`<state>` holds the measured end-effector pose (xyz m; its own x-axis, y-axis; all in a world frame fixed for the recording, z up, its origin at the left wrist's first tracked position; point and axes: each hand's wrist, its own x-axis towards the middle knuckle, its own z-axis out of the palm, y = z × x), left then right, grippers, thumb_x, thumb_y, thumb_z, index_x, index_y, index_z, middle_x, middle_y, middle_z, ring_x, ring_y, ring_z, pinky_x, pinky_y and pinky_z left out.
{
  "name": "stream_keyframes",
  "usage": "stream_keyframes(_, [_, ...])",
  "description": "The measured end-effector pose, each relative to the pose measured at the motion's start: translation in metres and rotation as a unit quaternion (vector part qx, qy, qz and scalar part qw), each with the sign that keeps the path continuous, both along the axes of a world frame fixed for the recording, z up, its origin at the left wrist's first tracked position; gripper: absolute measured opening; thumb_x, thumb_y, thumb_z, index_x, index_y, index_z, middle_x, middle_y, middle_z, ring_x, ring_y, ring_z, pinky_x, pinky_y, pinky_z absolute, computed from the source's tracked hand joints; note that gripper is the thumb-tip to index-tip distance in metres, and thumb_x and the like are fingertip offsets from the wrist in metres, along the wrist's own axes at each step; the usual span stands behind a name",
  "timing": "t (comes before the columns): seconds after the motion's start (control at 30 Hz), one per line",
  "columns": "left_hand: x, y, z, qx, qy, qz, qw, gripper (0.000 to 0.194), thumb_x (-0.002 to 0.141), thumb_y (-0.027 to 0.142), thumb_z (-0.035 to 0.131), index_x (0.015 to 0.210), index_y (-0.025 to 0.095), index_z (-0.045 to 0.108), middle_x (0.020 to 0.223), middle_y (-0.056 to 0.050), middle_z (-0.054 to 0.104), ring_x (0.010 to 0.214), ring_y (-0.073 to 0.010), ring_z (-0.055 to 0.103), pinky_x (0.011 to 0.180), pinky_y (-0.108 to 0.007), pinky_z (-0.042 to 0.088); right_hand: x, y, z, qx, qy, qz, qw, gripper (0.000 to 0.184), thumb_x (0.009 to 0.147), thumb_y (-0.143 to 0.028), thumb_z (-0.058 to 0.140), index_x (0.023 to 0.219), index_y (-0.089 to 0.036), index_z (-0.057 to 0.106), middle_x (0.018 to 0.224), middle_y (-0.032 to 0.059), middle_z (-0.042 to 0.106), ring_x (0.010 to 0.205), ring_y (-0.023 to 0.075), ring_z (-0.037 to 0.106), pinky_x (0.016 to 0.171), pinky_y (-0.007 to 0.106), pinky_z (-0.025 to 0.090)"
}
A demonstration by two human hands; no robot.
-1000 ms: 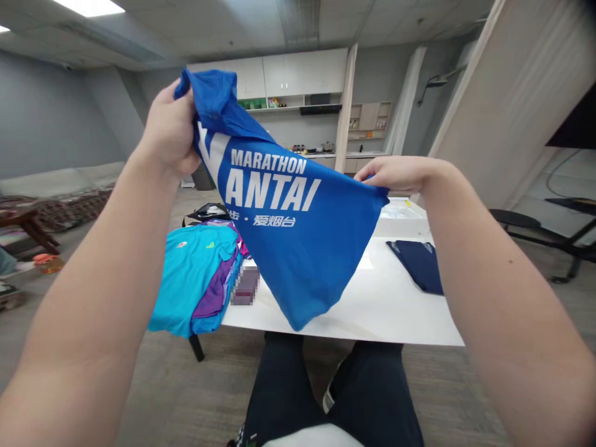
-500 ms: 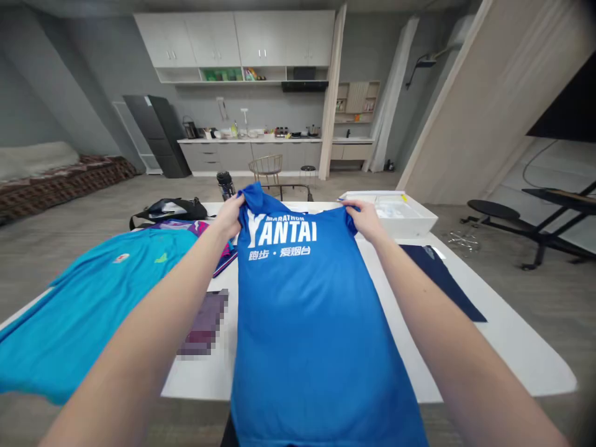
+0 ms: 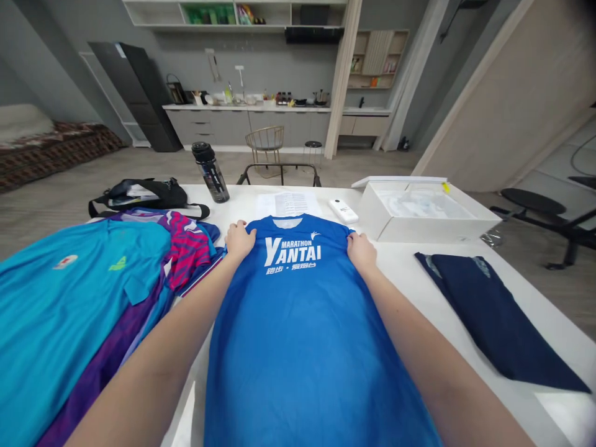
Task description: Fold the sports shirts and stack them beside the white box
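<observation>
View: from our head camera we look forward and down along the counter.
Left hand: our left hand (image 3: 239,241) sits on the shirt's left shoulder, fingers curled onto the cloth; we cannot tell whether it pinches.
Right hand: our right hand (image 3: 362,251) sits the same way on the right shoulder; again we cannot tell.
Shirt: our royal-blue short-sleeved running T-shirt (image 3: 302,335), printed "MARATHON YANTAI", lies flat, collar far, on a white rectangular counter (image 3: 400,273).
Left: a teal shirt (image 3: 60,310) overlaps a pink-striped garment (image 3: 186,248); a black bag (image 3: 149,194) lies beyond.
Right: a folded navy garment (image 3: 493,310) lies well apart; a white open box (image 3: 419,214) stands far.
Far: a dark water bottle (image 3: 210,172), a paper sheet (image 3: 286,203).
</observation>
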<state>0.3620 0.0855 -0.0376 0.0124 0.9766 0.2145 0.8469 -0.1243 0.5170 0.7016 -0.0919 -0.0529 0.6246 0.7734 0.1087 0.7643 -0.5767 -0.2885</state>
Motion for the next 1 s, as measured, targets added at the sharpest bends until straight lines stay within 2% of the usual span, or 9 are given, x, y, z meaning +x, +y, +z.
stream_keyframes(0.17, [0.012,-0.074,0.012,0.109,0.160,-0.117,0.974,0.057,0.100,0.044,0.044,0.151,0.018,0.044,0.160,-0.020,0.035,0.150,-0.0362,0.029,0.122,-0.063,0.010,-0.014,-0.035,0.010,0.001,-0.029,-0.030,0.999,0.068,0.099,-0.066,0.033,0.148,-0.021,0.050,0.141,0.0226,0.050,0.124,0.0390,0.055,0.099,0.055,0.045])
stream_keyframes(0.27, [0.022,-0.127,0.006,0.021,0.182,-0.188,0.965,0.065,0.102,0.059,0.030,0.156,0.024,0.040,0.168,-0.014,0.021,0.155,-0.0362,0.014,0.121,-0.067,0.008,-0.027,-0.054,0.015,0.013,-0.051,-0.017,0.998,0.068,0.101,-0.064,0.029,0.152,-0.021,0.046,0.161,0.0197,0.032,0.146,0.0417,0.030,0.112,0.067,0.027])
stream_keyframes(0.33, [0.025,-0.151,-0.002,-0.044,0.183,-0.210,0.960,0.071,0.100,0.067,0.023,0.159,0.029,0.034,0.170,-0.011,0.014,0.157,-0.0360,0.009,0.120,-0.069,0.009,-0.042,-0.064,0.016,0.026,-0.054,0.035,0.998,0.067,0.103,-0.061,0.026,0.154,-0.021,0.043,0.167,0.0146,0.023,0.152,0.0372,0.019,0.117,0.066,0.019])
stream_keyframes(0.47, [0.021,-0.171,-0.018,-0.081,0.191,-0.247,0.946,0.075,0.099,0.070,0.021,0.162,0.030,0.028,0.170,-0.008,0.016,0.157,-0.0338,0.007,0.122,-0.067,0.006,-0.075,-0.084,0.008,-0.023,-0.019,0.197,0.980,0.064,0.103,-0.064,0.025,0.156,-0.032,0.039,0.168,0.0047,0.025,0.155,0.0296,0.018,0.122,0.058,0.015])
stream_keyframes(0.6, [0.016,-0.176,-0.022,-0.066,0.175,-0.308,0.933,0.075,0.098,0.070,0.026,0.161,0.031,0.029,0.169,-0.007,0.018,0.157,-0.0327,0.011,0.122,-0.066,0.002,-0.093,-0.104,-0.001,-0.094,-0.001,0.171,0.981,0.072,0.098,-0.072,0.029,0.159,-0.035,0.035,0.168,0.0053,0.025,0.154,0.0372,0.016,0.121,0.062,0.008])
stream_keyframes(0.73, [0.007,-0.158,-0.017,-0.008,0.114,-0.309,0.944,0.061,0.101,0.059,0.035,0.154,0.031,0.042,0.166,-0.007,0.031,0.154,-0.0291,0.023,0.125,-0.058,0.004,-0.072,-0.107,0.010,-0.054,-0.002,0.098,0.994,0.070,0.097,-0.071,0.033,0.153,-0.031,0.045,0.163,0.0110,0.036,0.149,0.0404,0.027,0.118,0.063,0.018])
stream_keyframes(0.83, [-0.010,-0.109,-0.008,0.048,0.024,-0.149,0.987,0.051,0.101,0.037,0.041,0.149,0.022,0.048,0.158,-0.016,0.042,0.149,-0.0300,0.035,0.125,-0.053,0.015,-0.030,-0.093,0.021,0.034,-0.033,-0.017,0.999,0.063,0.100,-0.058,0.037,0.147,-0.018,0.050,0.150,0.0217,0.047,0.140,0.0388,0.039,0.113,0.061,0.028])
stream_keyframes(0.93, [-0.031,-0.044,0.002,-0.045,-0.090,0.016,0.995,0.059,0.087,0.030,0.062,0.142,0.012,0.050,0.149,-0.028,0.048,0.143,-0.0418,0.041,0.115,-0.058,0.032,0.018,-0.076,0.022,0.004,0.019,-0.167,0.986,0.069,0.089,-0.063,0.053,0.134,-0.011,0.060,0.137,0.0282,0.054,0.130,0.0443,0.048,0.102,0.064,0.038])
stream_keyframes(1.0, [-0.040,-0.007,0.006,-0.096,-0.128,0.057,0.985,0.060,0.075,0.031,0.075,0.127,0.007,0.058,0.140,-0.035,0.052,0.137,-0.0511,0.043,0.106,-0.065,0.037,0.041,-0.068,0.017,-0.029,0.071,-0.185,0.980,0.063,0.081,-0.065,0.064,0.119,-0.014,0.068,0.128,0.0246,0.061,0.122,0.0433,0.055,0.097,0.060,0.043])
